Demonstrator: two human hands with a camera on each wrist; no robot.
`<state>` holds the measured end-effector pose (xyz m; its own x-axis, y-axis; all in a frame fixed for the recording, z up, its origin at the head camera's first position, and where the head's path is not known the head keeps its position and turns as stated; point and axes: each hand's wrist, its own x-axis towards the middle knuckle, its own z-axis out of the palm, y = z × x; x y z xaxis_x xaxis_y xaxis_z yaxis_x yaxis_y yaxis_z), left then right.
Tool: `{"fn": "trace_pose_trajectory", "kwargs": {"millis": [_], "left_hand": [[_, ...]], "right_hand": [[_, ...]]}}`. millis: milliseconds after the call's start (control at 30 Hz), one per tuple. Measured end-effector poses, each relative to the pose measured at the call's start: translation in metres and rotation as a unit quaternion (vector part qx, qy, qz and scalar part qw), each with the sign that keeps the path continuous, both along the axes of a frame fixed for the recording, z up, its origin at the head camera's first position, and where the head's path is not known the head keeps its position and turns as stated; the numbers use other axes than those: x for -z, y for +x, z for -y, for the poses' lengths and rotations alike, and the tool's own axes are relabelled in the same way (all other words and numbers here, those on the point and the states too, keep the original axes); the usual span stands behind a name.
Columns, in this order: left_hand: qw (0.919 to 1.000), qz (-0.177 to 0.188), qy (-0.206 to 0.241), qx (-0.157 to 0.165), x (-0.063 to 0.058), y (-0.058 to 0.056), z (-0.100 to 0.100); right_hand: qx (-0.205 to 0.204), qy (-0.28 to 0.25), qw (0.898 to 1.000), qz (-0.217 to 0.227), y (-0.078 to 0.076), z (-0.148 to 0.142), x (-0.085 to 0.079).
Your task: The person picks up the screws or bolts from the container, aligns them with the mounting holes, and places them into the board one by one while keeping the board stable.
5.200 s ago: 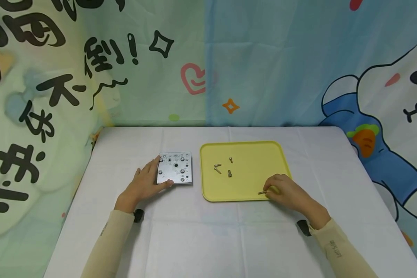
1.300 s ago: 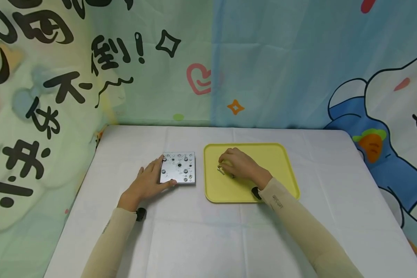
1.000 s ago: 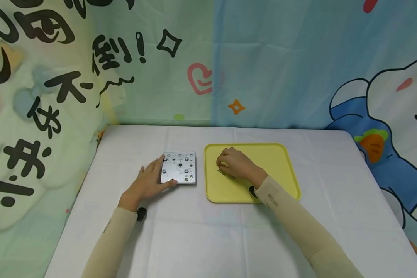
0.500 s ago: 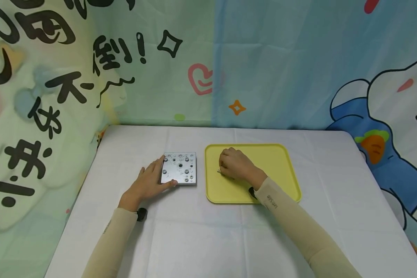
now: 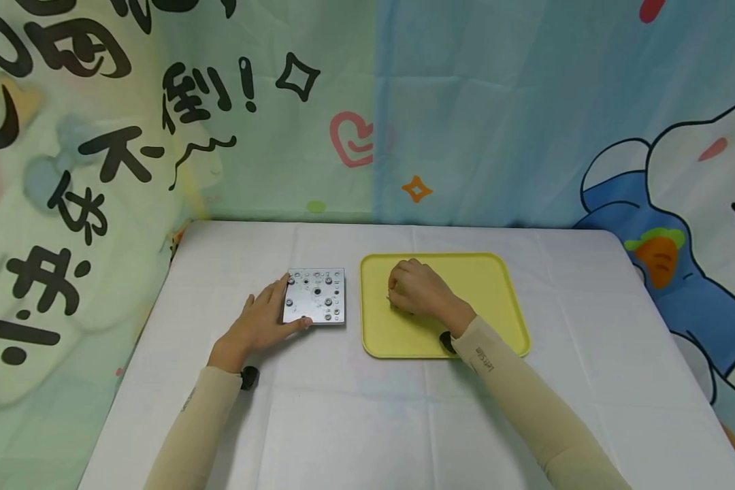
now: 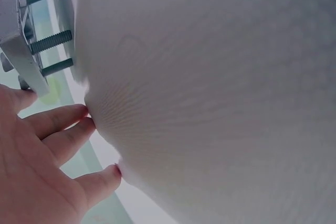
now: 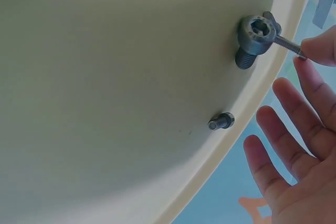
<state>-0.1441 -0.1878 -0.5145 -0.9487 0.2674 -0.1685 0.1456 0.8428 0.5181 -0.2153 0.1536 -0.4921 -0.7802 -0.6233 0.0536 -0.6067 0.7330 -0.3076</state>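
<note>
My left hand (image 5: 260, 323) holds a silver metal plate (image 5: 315, 296) at its left side, thumb on the near edge and index finger at the far corner. Its other fingers (image 6: 68, 140) reach straight down to the cloth in the left wrist view. Several threaded screws (image 6: 51, 41) stick out below the plate. Over the left half of the yellow tray (image 5: 478, 333), my right hand (image 5: 421, 289) pinches a thin screw (image 7: 289, 44) by its threaded end, between thumb and index finger. A thick socket-head screw (image 7: 257, 35) overlaps it in the right wrist view.
Another small screw (image 7: 221, 121) lies in the tray near its rim. White cloth (image 5: 343, 408) covers the table. A printed curtain (image 5: 496, 122) hangs behind it.
My right hand has gone from the tray's right front corner, where it held a screw, to the left half. Lately it shifts only slightly, covering the screws there. My left hand stays on the plate.
</note>
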Motion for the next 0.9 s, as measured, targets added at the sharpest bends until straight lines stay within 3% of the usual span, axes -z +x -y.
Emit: {"fn": "trace_pose_trajectory", "kwargs": {"millis": [333,900], "left_hand": [[1.0,-0.001,-0.003,-0.001,0.001,-0.001,0.0],[1.0,0.0,-0.004,0.0,0.0,-0.001,0.0]], "right_hand": [[-0.01,-0.075,0.997,-0.005,-0.001,0.015,-0.007],[-0.036,-0.103,0.994,0.003,-0.006,0.066,-0.018]]}}
